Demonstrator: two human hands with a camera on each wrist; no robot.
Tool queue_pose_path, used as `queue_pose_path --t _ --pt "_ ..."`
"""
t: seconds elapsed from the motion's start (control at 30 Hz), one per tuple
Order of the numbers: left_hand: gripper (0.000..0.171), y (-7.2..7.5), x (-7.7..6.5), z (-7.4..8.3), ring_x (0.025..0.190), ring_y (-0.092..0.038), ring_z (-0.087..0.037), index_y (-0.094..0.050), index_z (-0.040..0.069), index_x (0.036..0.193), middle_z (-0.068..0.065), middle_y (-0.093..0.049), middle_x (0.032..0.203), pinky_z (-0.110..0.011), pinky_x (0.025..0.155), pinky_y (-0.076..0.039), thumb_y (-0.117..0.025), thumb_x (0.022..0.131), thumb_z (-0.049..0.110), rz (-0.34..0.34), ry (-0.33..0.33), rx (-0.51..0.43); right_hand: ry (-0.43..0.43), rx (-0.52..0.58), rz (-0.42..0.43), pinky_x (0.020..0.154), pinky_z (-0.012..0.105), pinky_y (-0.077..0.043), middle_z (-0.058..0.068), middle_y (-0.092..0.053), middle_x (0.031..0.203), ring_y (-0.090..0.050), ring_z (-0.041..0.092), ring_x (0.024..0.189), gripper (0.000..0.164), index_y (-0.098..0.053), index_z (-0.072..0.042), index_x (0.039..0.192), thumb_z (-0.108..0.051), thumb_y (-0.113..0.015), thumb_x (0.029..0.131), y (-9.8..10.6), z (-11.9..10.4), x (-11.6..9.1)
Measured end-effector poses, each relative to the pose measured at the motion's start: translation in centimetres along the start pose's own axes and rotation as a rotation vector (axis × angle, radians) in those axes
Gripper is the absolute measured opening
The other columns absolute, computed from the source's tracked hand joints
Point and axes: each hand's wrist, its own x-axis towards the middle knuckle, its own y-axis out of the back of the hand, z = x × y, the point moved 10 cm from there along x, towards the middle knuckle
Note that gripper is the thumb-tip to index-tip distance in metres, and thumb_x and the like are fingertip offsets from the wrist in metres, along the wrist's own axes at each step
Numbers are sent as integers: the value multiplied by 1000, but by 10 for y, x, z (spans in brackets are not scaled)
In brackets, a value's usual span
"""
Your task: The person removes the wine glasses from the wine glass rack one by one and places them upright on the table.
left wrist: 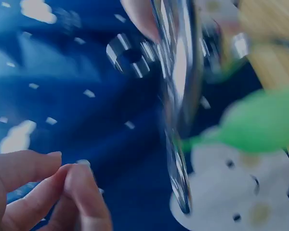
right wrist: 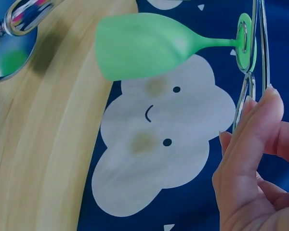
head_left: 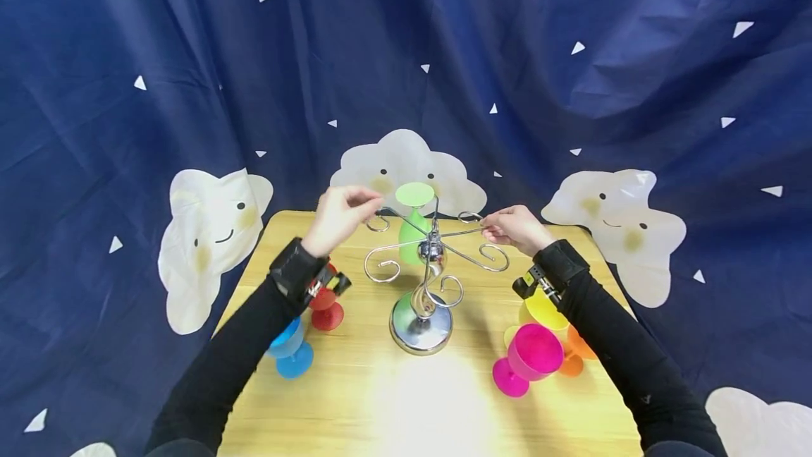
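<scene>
A chrome wine glass rack point(head_left: 421, 323) with curled wire arms stands on the table. A green goblet point(head_left: 414, 238) hangs upside down at its back, foot uppermost. In the right wrist view the goblet's foot point(right wrist: 243, 53) is up against the wire. My right hand point(head_left: 517, 226) pinches one wire arm at the rack's right side. My left hand point(head_left: 339, 216) is raised beside the arm on the left. In the left wrist view its fingers point(left wrist: 84, 187) are loosely bent, hold nothing and are apart from the wire loop point(left wrist: 180, 178).
On the left of the wooden table point(head_left: 355, 400) stand a red goblet point(head_left: 326, 316) and a blue goblet point(head_left: 294, 358), partly behind the left forearm. At the right are a pink goblet point(head_left: 536, 351), a yellow goblet point(head_left: 547, 309) and an orange goblet point(head_left: 573, 364). A blue cloud-print curtain point(head_left: 380, 76) hangs behind.
</scene>
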Motion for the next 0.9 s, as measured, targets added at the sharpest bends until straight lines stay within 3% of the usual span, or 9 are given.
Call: queue_pose_path --t 0.1,0.2,0.4,0.5,0.6,0.73,0.9 --pt "22 -9 31 -13 85 -66 -23 -73 2 105 -12 -72 99 -32 75 -54 -68 91 18 -75 11 136 -7 3 9 65 16 -55 4 -66 75 -62 6 64 35 -52 20 120 -3 -57 94 2 3 1" --pt "26 -29 55 -33 84 -67 -24 -72 -2 106 -14 -71 100 -31 76 -55 -64 94 19 -202 78 178 -11 2 26 64 16 -55 3 -66 74 -61 6 63 35 -52 20 120 -3 -57 94 3 5 2" --pt "32 -64 81 -74 77 -70 -24 -66 -8 114 -23 -70 97 -19 60 -54 -58 97 19 -417 311 165 -13 -1 38 63 16 -55 2 -65 71 -61 6 61 35 -53 21 119 -4 -57 94 -2 6 3" --pt "31 -74 88 -86 64 -68 -21 -62 -11 117 -29 -67 99 -21 59 -56 -59 96 11 -444 439 53 -16 -2 37 64 17 -56 3 -65 72 -62 7 63 35 -53 20 119 -5 -57 94 -2 7 5" --pt "29 -83 94 -94 52 -62 -13 -58 -16 116 -29 -66 89 -26 64 -59 -59 94 2 -443 531 -66 -17 -4 43 64 17 -56 4 -65 72 -63 7 62 35 -54 20 118 -5 -57 94 0 7 5" --pt "27 -93 100 -98 48 -58 -10 -56 -18 114 -14 -61 69 -22 58 -57 -58 93 -2 -459 580 -115 -15 -6 54 63 17 -55 4 -65 72 -62 7 62 34 -54 19 118 -6 -57 95 3 5 3" --pt "28 -98 107 -101 50 -56 -10 -54 -19 116 -9 -58 68 -17 53 -53 -58 93 -3 -452 623 -200 -9 -1 67 62 16 -55 3 -65 70 -62 6 60 33 -55 20 117 -5 -56 95 5 3 1"
